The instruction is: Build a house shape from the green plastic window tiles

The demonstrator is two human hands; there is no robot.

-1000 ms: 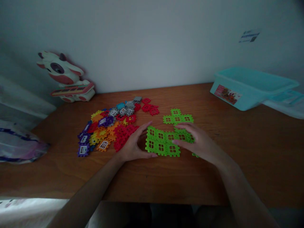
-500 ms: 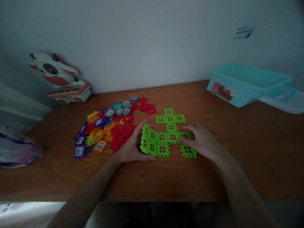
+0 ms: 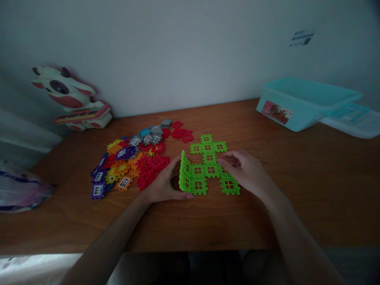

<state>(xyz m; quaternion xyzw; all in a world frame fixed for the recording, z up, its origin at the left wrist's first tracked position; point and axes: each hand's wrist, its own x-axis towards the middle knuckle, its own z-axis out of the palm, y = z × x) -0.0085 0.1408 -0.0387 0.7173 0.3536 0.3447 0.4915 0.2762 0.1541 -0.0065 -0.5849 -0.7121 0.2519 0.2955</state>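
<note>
A flat sheet of lime-green interlocking window tiles (image 3: 211, 170) lies on the table, its left column folded up nearly upright. My left hand (image 3: 162, 184) is curved round that raised column (image 3: 185, 176), thumb at the front edge and fingers behind, partly hidden. On the other side, my right hand (image 3: 246, 168) hovers over the right part of the sheet. Its thumb and bent forefinger are a little apart near the middle tiles, with nothing visible between them. The hand partly covers one right-hand tile; the lower right tile (image 3: 230, 185) shows fully.
A heap of red, orange, yellow, purple and grey tiles (image 3: 123, 168) lies left of my left hand. Behind it sits a cow-shaped toy keyboard (image 3: 80, 114). A turquoise bin (image 3: 297, 107) stands at back right beside a pale lid (image 3: 353, 123). A plastic bag (image 3: 23, 190) is at far left.
The left column of green tiles has tilted further up, to nearly upright, against my left hand. My right thumb has moved up off the right tile. The view has shifted slightly.
</note>
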